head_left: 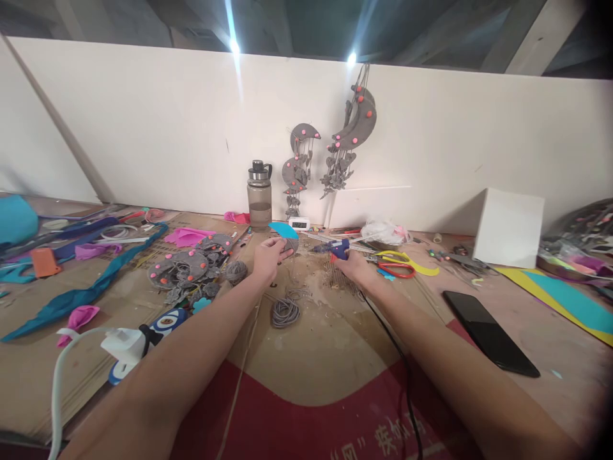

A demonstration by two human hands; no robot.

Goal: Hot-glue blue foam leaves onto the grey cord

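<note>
My left hand (269, 260) pinches a piece with a bright blue curved part (283, 229) and a grey, yarn-like part (291, 245). Closed around a blue hot glue gun (340, 248) is my right hand (358, 266); its nozzle points left toward the piece, a short gap away. The gun's black cord (390, 333) runs down toward the front. Below my left hand a coil of grey cord (285, 312) lies on the cardboard (306, 364). A grey yarn ball (235, 272) sits left of my left wrist. Scissors with red and yellow handles (395, 264) lie right of my right hand.
A water bottle (259, 198) and small clock (299, 223) stand by the back wall, where grey moon hangings (357, 121) hang. More grey moon pieces (191, 265) lie left. A phone (488, 332) lies right. A power strip with a charger (125, 345) sits front left.
</note>
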